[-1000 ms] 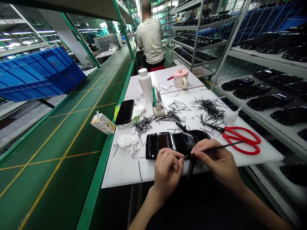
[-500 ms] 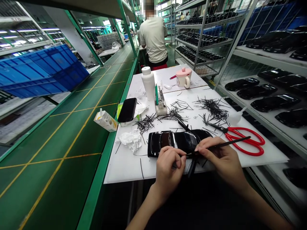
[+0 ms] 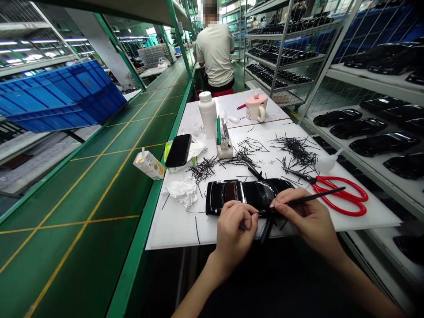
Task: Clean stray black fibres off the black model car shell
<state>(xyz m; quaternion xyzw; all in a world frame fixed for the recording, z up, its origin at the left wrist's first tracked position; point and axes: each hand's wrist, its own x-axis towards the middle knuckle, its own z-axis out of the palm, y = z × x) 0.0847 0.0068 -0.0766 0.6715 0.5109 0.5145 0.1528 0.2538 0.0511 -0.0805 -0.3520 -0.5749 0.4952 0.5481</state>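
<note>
A glossy black model car [image 3: 228,192] lies on the white tabletop with its doors swung out on both sides. At its near side, my left hand [image 3: 236,223] is closed, thumb and forefinger pinched; whatever is between them is too small to make out. My right hand [image 3: 306,216] grips a slim black tool [image 3: 318,195], which looks like tweezers, its back end sticking out to the right. The tool's tip meets the car's near side close to my left fingertips, partly hidden by my fingers. Red-handled scissors [image 3: 344,196] lie just beyond my right hand.
Thin black strips [image 3: 296,150] lie in several piles. Behind the car are a white bottle [image 3: 207,115], a tool holder [image 3: 225,150], a phone [image 3: 179,150], crumpled tissue [image 3: 183,192] and a lidded mug [image 3: 256,108]. A green conveyor [image 3: 109,176] runs left; racks of model cars [image 3: 384,137] stand right.
The whole view has shifted slightly to the right. Both hands keep nearly the same grip and place at the car's near side.
</note>
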